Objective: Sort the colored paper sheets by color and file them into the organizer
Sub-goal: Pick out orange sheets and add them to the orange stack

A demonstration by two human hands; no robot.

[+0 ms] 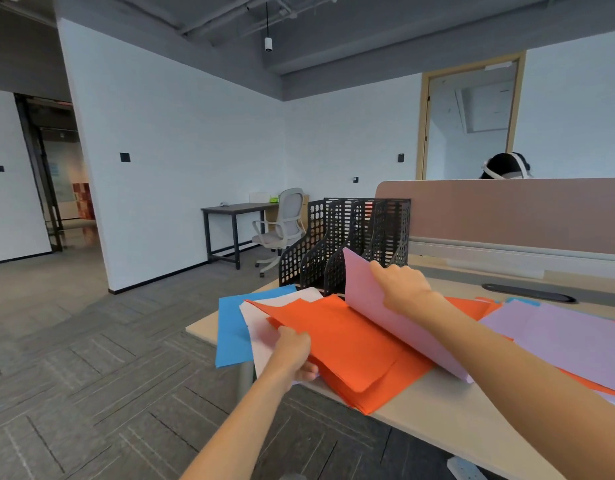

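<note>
So the thin pink paper sheet (363, 292) is held up off the pile, tilted nearly upright, pinched at its far top edge by the right hand (401, 289), fingers curled over the edge. Its lower edge is still down on the light wooden desk (437, 403), touching the stack of bright orange paper sheets (344, 341). That stack is gripped at its near-left corner by the left hand (294, 351), thumb on top and fingers tucked under.

Handling-wise, nothing here looks heavy. Single sheets will probably be floppy and sag if held by one corner, so an edge pinch like this one, or a hand at each end, seems the safer bet. The orange pile is likely to be slidey, with the layers already fanned and partly hanging off the desk edge, so it should be squared up and clamped from both faces before it's lifted.

The black perforated file organizer (347, 237) is standing at the far end of the desk, just behind the papers. A blue paper sheet (233, 327) and a pale whitish sheet (288, 296) are lying to the left, and lilac paper sheets (569, 334) are spread out on the right.
</note>
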